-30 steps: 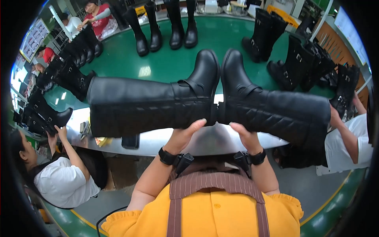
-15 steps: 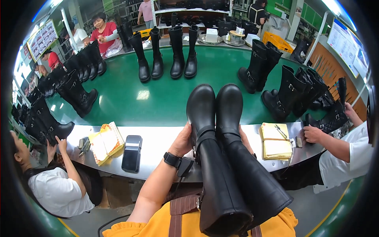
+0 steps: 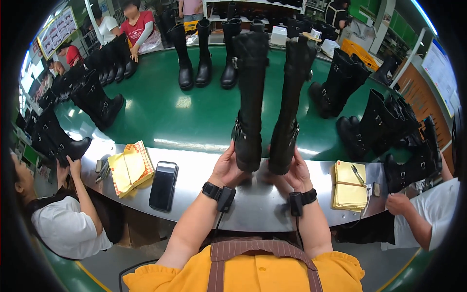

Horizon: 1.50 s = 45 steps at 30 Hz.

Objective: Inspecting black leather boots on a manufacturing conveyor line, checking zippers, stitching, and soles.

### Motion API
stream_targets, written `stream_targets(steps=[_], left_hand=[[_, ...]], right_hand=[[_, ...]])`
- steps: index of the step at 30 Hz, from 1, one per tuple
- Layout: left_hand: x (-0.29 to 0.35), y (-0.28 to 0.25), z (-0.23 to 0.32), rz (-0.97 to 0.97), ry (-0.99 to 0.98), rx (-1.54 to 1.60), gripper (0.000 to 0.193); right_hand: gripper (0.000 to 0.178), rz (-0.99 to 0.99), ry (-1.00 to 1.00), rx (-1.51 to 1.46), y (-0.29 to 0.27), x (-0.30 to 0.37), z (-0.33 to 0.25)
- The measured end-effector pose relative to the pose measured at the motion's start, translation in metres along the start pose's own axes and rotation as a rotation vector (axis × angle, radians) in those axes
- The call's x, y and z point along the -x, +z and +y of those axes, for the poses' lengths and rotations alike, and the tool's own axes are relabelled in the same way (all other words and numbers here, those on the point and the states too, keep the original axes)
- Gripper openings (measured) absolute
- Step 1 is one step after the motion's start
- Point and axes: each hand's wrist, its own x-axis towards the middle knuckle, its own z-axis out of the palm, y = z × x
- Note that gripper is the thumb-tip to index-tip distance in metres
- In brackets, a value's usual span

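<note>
In the head view, the left hand [image 3: 224, 168] is curled partly closed around the foot of one black boot [image 3: 250, 97], thumb up along its outer side; the far fingertips are hidden. The right hand [image 3: 296, 175] is bent the same way around the foot of a second black boot [image 3: 288, 102]. Both boots stand upright, side by side with a gap between them, buckles facing outward, at the metal edge [image 3: 194, 170] of the green table [image 3: 155, 117]. Whether their soles touch the metal cannot be told.

Left of the hands lie a black phone [image 3: 163, 187] and a tied paper stack [image 3: 130, 168]; on the right lies a yellow paper stack [image 3: 346, 192] with a pen [image 3: 359, 175] on top. More boots [image 3: 204, 63] stand across the table. On the left, a co-worker [image 3: 68, 226] touches another boot [image 3: 61, 141].
</note>
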Motion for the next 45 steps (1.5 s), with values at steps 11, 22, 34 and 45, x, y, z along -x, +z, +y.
stream_targets(steps=[11,22,34,45], left_hand=[[-0.007,-0.021,0.000,0.197,0.288,-0.307,0.060],[-0.007,-0.020,0.000,0.246,0.305,-0.315,0.062],[-0.003,-0.012,-0.005,0.293,0.308,-0.333,0.059],[-0.004,-0.005,-0.007,0.265,0.392,-0.418,0.066]], right_hand=[[0.046,0.258,-0.301,0.101,-0.002,0.004,0.008],[0.042,0.313,-0.367,0.202,0.009,0.004,0.010],[0.042,0.344,-0.328,0.192,0.005,0.005,0.010],[0.048,0.320,-0.390,0.225,0.004,0.004,0.009]])
